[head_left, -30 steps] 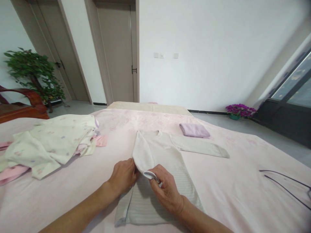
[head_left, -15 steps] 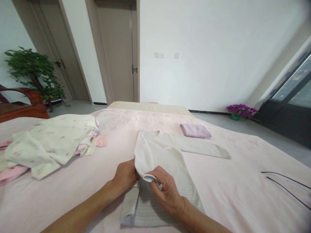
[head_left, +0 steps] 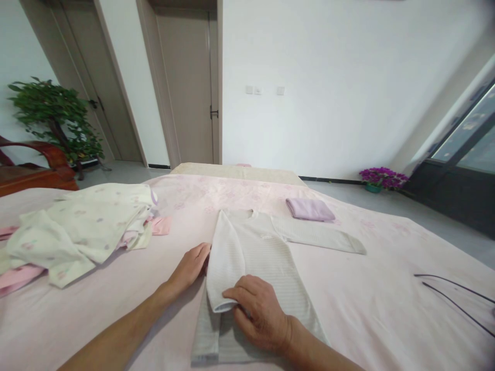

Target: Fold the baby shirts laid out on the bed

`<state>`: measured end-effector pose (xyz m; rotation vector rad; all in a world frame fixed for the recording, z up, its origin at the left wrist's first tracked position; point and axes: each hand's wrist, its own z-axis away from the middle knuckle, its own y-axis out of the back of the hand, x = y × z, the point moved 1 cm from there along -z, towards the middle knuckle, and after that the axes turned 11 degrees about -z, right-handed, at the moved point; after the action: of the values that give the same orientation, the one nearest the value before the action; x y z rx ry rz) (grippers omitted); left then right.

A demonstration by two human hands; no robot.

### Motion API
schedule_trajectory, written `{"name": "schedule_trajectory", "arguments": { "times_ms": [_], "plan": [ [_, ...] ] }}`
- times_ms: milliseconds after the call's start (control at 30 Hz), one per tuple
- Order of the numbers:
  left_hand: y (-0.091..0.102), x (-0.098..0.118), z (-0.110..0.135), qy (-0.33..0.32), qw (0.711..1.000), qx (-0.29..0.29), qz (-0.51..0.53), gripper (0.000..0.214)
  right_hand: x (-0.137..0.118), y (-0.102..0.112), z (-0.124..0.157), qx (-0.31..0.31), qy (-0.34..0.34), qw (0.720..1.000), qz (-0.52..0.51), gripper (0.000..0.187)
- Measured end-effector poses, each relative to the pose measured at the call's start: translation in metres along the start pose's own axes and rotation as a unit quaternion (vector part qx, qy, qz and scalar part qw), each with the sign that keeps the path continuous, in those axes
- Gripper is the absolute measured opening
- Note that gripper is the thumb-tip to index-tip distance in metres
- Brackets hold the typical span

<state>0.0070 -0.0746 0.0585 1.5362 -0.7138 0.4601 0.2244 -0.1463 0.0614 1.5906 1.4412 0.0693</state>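
A pale grey striped long-sleeved shirt (head_left: 266, 268) lies on the bed with its collar away from me. One sleeve stretches out to the right; the left side and left sleeve are folded inward over the body. My right hand (head_left: 261, 312) pinches the cuff of the folded sleeve between thumb and fingers, low on the shirt's front. At the left folded edge, my left hand (head_left: 191, 265) rests with fingers stretched out and touching the fabric; its fingertips are partly hidden by the sleeve.
A pile of cream patterned and pink clothes (head_left: 85, 226) lies on the left of the pink bedspread (head_left: 386, 288). A folded lilac cloth (head_left: 310, 209) sits beyond the right sleeve. Dark thin cords (head_left: 456, 304) lie at the right. A wooden chair (head_left: 42, 159) stands far left.
The folded sleeve has come down flatter against the shirt, its cuff moving left and toward me with my right hand. My left hand has slid up and left along the edge, its fingers straightening.
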Motion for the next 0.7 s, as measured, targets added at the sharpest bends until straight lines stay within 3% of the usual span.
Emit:
{"name": "schedule_trajectory", "arguments": {
  "times_ms": [367, 500, 700],
  "plan": [
    [-0.011, -0.013, -0.005, 0.024, 0.999, -0.018, -0.043, 0.024, 0.006, -0.006, 0.004, -0.118, -0.016, 0.991, 0.057, 0.035],
    [-0.014, -0.019, -0.006, 0.007, 0.996, -0.017, -0.089, 0.021, 0.008, -0.006, 0.004, -0.137, -0.025, 0.988, 0.061, 0.034],
    [-0.013, -0.015, -0.006, 0.032, 0.989, -0.023, -0.146, 0.016, 0.009, -0.007, 0.003, -0.157, -0.022, 0.985, 0.069, 0.035]
  ]
}}
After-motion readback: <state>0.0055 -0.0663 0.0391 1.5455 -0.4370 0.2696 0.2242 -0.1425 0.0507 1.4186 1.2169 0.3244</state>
